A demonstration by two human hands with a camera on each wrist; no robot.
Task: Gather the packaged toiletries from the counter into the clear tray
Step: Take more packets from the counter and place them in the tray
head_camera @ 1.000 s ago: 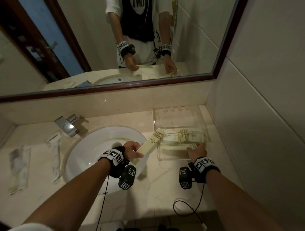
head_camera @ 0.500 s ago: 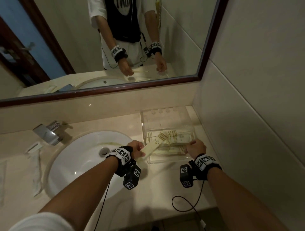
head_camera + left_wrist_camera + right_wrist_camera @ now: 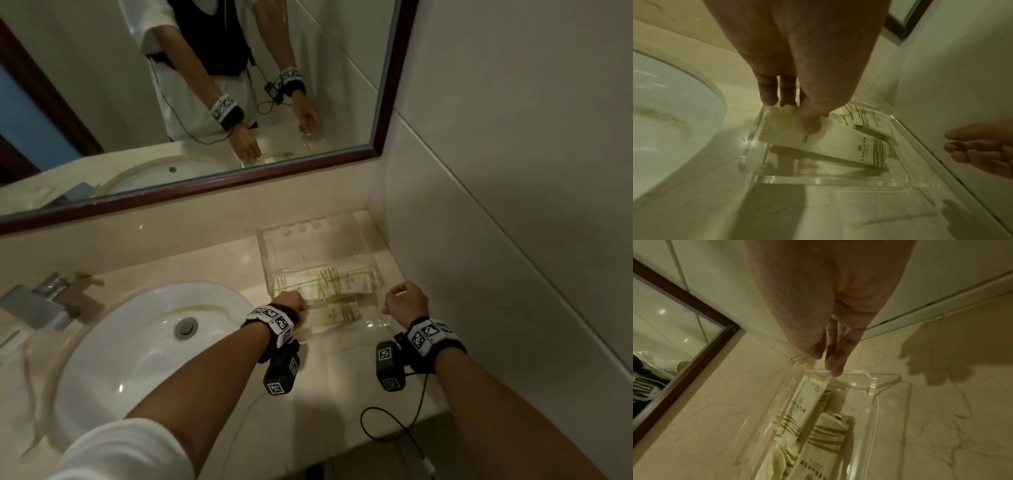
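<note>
A clear acrylic tray sits on the counter against the right wall and holds several cream packets with olive stripes. My left hand is at the tray's left end. Its thumb and fingers pinch the end of one long cream packet. That packet slants down into the tray, its striped end low inside. My right hand hovers over the tray's right end and holds nothing. Its fingers are straight, just above the tray's end wall.
A white sink with a chrome faucet fills the counter left of the tray. A thin wrapped item lies at the far left. The tiled wall stands close on the right and the mirror behind. A black cable hangs over the counter's front edge.
My left hand has carried the long packet to the right and lowered it into the tray. My right hand has come off the tray's front corner and now hovers at its right end.
</note>
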